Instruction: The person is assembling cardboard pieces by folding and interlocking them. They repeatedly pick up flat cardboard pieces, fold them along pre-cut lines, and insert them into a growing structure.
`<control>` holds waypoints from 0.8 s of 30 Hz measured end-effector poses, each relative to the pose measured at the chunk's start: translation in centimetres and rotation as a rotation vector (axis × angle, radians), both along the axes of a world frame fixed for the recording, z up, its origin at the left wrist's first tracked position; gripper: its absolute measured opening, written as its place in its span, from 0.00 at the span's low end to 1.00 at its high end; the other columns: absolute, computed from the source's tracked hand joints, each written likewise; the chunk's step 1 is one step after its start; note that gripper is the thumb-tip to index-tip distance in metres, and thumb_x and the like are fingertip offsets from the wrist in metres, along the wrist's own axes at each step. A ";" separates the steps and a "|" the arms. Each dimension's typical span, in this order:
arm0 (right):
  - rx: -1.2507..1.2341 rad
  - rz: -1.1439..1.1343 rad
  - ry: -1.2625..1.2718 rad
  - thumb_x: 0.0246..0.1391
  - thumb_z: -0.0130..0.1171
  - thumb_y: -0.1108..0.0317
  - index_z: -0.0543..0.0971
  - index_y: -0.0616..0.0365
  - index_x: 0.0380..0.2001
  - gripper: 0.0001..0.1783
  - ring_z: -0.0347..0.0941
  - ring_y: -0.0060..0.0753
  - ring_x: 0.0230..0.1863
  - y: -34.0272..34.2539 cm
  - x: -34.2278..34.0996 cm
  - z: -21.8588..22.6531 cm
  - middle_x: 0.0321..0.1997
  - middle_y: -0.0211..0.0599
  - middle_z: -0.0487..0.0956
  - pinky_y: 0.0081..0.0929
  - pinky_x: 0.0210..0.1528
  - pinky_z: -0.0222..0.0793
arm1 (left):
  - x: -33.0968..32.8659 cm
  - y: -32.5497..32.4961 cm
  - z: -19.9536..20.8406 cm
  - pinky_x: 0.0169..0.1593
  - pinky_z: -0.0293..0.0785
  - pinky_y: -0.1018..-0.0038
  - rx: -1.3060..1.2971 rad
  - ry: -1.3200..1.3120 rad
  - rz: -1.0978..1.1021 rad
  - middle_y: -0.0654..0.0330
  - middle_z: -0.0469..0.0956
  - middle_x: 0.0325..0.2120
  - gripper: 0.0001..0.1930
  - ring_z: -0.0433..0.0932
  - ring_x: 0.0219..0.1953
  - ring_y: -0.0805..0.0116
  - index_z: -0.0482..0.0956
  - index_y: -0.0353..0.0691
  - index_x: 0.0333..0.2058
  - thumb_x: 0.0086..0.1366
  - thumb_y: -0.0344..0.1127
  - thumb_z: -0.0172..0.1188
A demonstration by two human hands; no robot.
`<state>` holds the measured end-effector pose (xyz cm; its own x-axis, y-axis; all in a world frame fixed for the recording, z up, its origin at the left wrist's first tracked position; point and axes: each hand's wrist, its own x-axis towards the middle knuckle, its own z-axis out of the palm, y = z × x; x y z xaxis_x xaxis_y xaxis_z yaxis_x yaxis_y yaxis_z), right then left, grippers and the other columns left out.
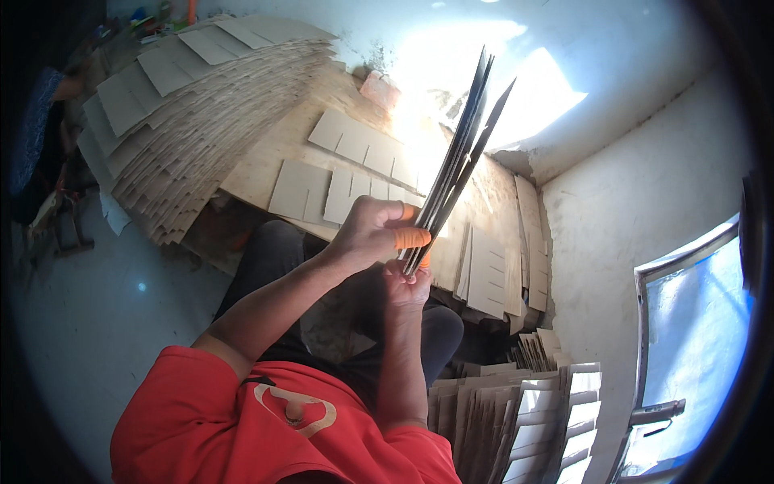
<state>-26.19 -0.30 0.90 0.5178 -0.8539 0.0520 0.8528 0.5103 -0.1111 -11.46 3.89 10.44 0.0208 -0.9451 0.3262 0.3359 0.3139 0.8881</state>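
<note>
A thin bundle of cardboard sheets point(461, 153) stands nearly upright in front of me, seen edge-on and leaning to the right at the top. Its sheets fan slightly apart at the upper end. My left hand point(372, 230) is closed round the lower part of the bundle from the left, with orange covers on its fingers. Below it, my right hand point(408, 284) grips the bottom end; some of its fingers are hidden behind the sheets, and a bit of orange shows there too. Slotted cardboard pieces point(363, 145) lie on the wooden table point(266, 153) just beyond my hands.
A large fanned pile of cardboard point(201, 121) covers the table's left side. More slotted pieces point(486, 270) lean at the right. Bundled cardboard dividers point(476, 419) stand at lower right, near a blue-paned door point(697, 339). A pinkish block point(380, 90) sits by the wall. Another person point(40, 121) is at far left.
</note>
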 end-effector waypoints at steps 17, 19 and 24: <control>-0.060 -0.017 -0.023 0.67 0.36 0.50 0.72 0.63 0.47 0.26 0.61 0.20 0.09 1.0 1.2 0.3 0.22 0.35 0.76 0.24 0.17 0.69 | 0.2 0.3 -1.2 0.30 0.72 0.82 -0.139 -0.016 0.079 0.60 0.80 0.23 0.16 0.76 0.27 0.81 0.75 0.27 0.45 0.58 0.25 0.62; -0.046 -0.051 0.007 0.67 0.36 0.50 0.71 0.63 0.48 0.26 0.60 0.20 0.09 1.2 1.5 0.4 0.21 0.35 0.76 0.23 0.17 0.69 | -0.4 0.8 -1.0 0.32 0.71 0.83 -0.161 0.109 0.122 0.62 0.79 0.23 0.26 0.74 0.27 0.82 0.67 0.28 0.56 0.58 0.24 0.62; -0.070 -0.038 0.035 0.68 0.35 0.50 0.70 0.62 0.49 0.26 0.60 0.18 0.09 0.7 1.6 0.8 0.24 0.34 0.76 0.21 0.15 0.68 | -0.1 2.0 -0.5 0.38 0.72 0.82 -0.303 -0.173 0.322 0.60 0.80 0.29 0.32 0.75 0.31 0.81 0.58 0.32 0.63 0.60 0.21 0.57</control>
<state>-24.63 0.43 1.67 0.4878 -0.8678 0.0951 0.8663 0.4677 -0.1756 -11.59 5.89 9.92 0.2183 -0.7611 0.6108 0.0346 0.6315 0.7746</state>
